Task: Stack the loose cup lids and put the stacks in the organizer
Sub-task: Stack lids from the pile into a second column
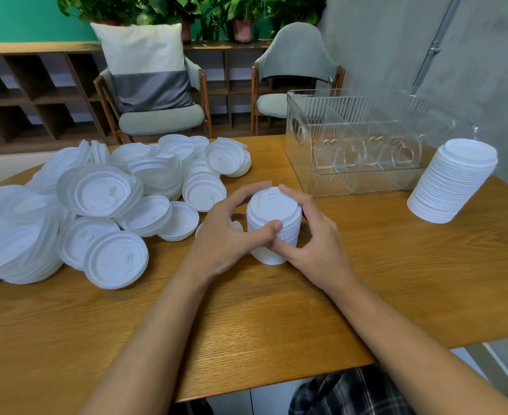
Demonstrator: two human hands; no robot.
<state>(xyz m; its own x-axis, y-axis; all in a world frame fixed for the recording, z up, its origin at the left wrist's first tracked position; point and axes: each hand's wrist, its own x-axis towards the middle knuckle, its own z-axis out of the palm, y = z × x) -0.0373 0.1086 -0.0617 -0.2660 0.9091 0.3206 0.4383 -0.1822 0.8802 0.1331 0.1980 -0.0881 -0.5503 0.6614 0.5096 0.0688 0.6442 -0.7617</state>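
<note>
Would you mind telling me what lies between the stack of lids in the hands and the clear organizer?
Head view: only bare table separates the lid stack from the organizer, apart from the right hand gripping that stack.

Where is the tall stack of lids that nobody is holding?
In the head view, the tall stack of lids stands on the wooden table at the far right, just beside the clear organizer, at its right end and outside it.
</note>
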